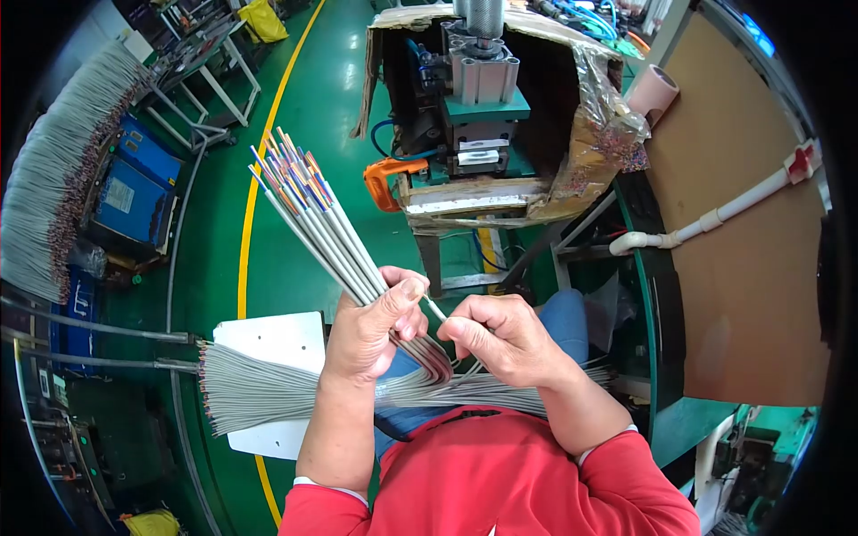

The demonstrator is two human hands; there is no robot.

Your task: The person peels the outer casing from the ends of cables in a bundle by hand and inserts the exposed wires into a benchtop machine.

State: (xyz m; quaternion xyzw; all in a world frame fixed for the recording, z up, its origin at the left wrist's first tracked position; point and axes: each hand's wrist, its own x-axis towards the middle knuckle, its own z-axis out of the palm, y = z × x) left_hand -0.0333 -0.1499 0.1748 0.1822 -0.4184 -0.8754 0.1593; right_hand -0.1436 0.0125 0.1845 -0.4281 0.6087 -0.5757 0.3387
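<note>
My left hand (380, 317) is closed around a bundle of grey cables (335, 237). The bundle slants up and left, and coloured wire ends fan out at its top. My right hand (500, 335) pinches a single grey cable (435, 308) whose stripped tip points up toward my left fingers. Below the hands the held cables bend round near my lap. A larger bunch of grey cables (268, 380) lies across my lap and over a white board (268, 335) at the left.
Ahead stands a pneumatic press (483, 116) inside a torn cardboard box (572, 170), with an orange handle (384, 183) at its left. A thick cable bundle (63, 161) hangs at far left above blue bins (134, 192). A white pipe (733, 210) crosses a brown board at right.
</note>
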